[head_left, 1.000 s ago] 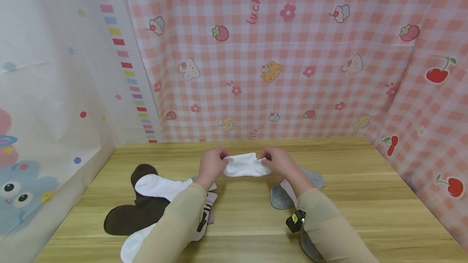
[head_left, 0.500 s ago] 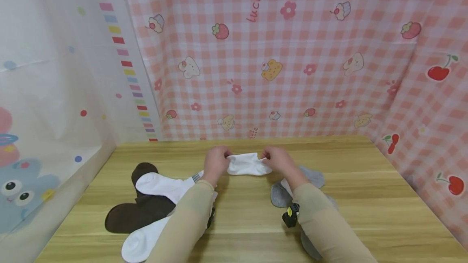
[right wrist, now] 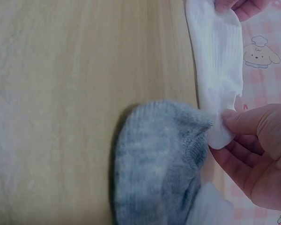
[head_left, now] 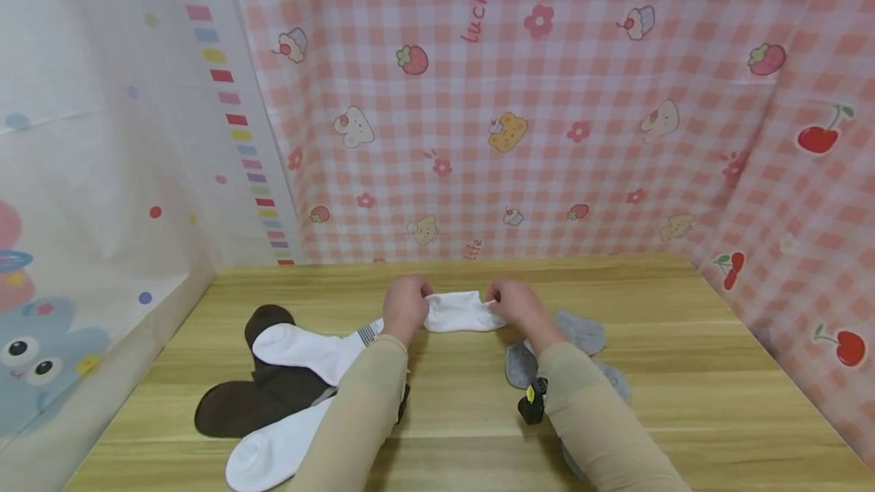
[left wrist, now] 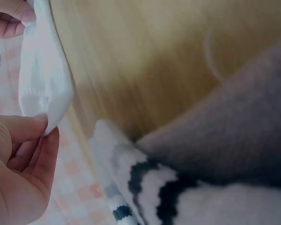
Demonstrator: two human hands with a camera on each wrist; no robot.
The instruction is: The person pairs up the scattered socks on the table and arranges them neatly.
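A short white sock is stretched sideways between my two hands, over the far part of the table. My left hand pinches its left end; the left wrist view shows the thumb on top of the white fabric and the fingers bent beneath. At the other end, my right hand pinches a corner between thumb and fingers, as the right wrist view shows at close range with the hand beside the sock. A small notch shows in the sock's upper edge near the right hand.
On the left lie dark brown socks and white socks, one with dark stripes; my left forearm covers part of them. Grey socks lie around my right forearm. A pink checked cloth hangs behind the wooden table.
My left hand has shifted slightly right, and the white sock has sunk a little. My right forearm has drawn slightly inward. Both hands keep their hold on the sock.
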